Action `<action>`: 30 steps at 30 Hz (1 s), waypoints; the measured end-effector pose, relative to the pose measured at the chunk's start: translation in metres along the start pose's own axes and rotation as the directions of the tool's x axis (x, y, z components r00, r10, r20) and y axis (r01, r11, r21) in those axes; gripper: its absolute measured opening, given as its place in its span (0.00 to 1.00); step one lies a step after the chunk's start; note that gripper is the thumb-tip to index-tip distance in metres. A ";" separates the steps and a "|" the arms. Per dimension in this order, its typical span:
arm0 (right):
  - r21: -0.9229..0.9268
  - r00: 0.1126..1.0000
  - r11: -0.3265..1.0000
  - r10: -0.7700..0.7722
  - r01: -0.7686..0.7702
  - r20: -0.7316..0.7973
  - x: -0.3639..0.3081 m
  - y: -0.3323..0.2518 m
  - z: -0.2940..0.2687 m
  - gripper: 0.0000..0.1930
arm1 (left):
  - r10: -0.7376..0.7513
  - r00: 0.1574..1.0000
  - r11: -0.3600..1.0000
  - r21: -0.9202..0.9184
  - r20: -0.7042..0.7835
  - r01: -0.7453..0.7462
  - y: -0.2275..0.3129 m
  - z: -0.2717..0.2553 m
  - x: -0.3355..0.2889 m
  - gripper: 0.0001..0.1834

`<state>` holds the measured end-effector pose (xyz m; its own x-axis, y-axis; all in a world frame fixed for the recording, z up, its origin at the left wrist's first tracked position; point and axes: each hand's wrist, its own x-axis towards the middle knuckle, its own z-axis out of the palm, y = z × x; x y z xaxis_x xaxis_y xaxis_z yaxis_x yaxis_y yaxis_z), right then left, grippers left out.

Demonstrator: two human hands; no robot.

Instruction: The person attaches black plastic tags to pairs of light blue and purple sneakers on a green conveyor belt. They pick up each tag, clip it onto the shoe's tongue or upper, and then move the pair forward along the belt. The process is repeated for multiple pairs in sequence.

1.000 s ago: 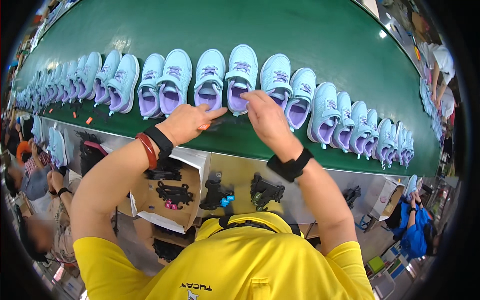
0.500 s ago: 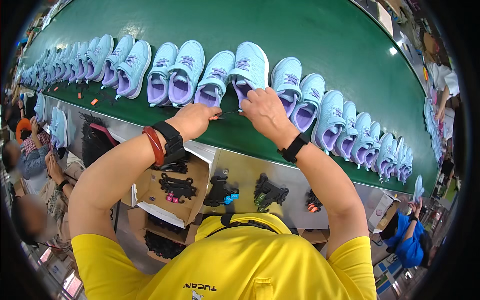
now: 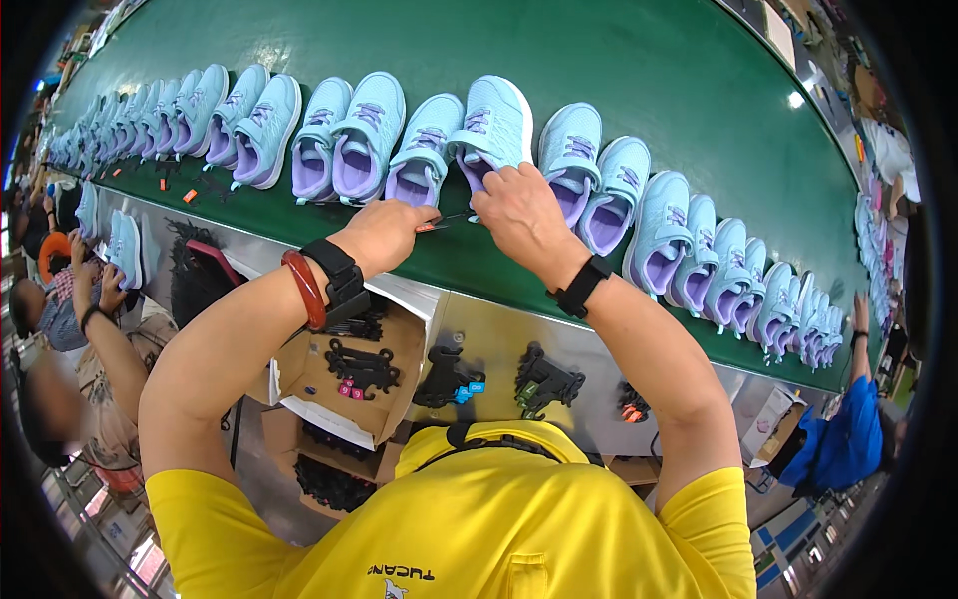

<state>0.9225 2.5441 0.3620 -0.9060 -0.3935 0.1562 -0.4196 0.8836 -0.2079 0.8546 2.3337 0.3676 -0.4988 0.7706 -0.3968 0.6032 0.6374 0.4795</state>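
Observation:
A pair of light blue sneakers with purple linings lies in front of me, the left sneaker (image 3: 427, 140) beside the right sneaker (image 3: 496, 112). My left hand (image 3: 387, 236) is closed at the left sneaker's heel, pinching a small black plastic shoe hanger (image 3: 454, 216) with an orange tag. The hanger spans the gap between my hands. My right hand (image 3: 527, 215) is closed at the heel of the right sneaker and covers it. Exactly how its fingertips grip the heel and the hanger's far end is hidden.
More sneakers (image 3: 267, 130) run in a long row along the green table (image 3: 659, 60). Below its edge, an open cardboard box (image 3: 319, 399) holds black hangers, and bunches of tagged hangers (image 3: 544, 379) hang on the metal side. Other people (image 3: 843, 429) work at left and right.
My hands stay at the two heels with the hanger between them, nearly unmoved. At the right, the person in blue now reaches an arm to the table; the sneaker held there before is no longer in that hand.

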 end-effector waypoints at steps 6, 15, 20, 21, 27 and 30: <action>-0.032 1.000 0.999 0.013 -0.012 0.011 -0.004 0.003 -0.001 0.04 | -0.062 0.998 0.998 -0.010 0.019 0.062 0.005 -0.005 -0.003 0.19; -0.018 1.000 1.000 0.012 -0.012 0.007 -0.009 0.005 -0.004 0.04 | -0.087 0.996 0.996 0.018 0.017 0.086 0.015 0.002 -0.001 0.19; -0.011 1.000 1.000 -0.003 0.003 -0.006 -0.013 0.010 -0.006 0.04 | -0.095 0.996 0.996 0.007 0.002 0.095 0.015 0.005 -0.003 0.19; -0.005 1.000 1.000 -0.007 0.007 -0.008 -0.012 0.010 -0.005 0.04 | -0.099 0.995 0.995 0.004 0.002 0.099 0.017 0.005 -0.004 0.19; -0.093 0.997 0.995 -0.027 0.033 0.067 -0.010 0.006 -0.002 0.05 | -0.095 0.995 0.995 0.004 -0.027 0.095 0.027 0.003 -0.003 0.19; -0.098 0.998 0.995 -0.022 0.028 0.067 -0.011 0.006 -0.002 0.05 | -0.082 0.995 0.997 -0.005 -0.065 0.082 0.028 0.003 -0.004 0.20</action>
<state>0.9299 2.5541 0.3607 -0.8984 -0.4285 0.0960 -0.4374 0.8928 -0.1081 0.8758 2.3483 0.3800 -0.5858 0.7141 -0.3832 0.5573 0.6983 0.4492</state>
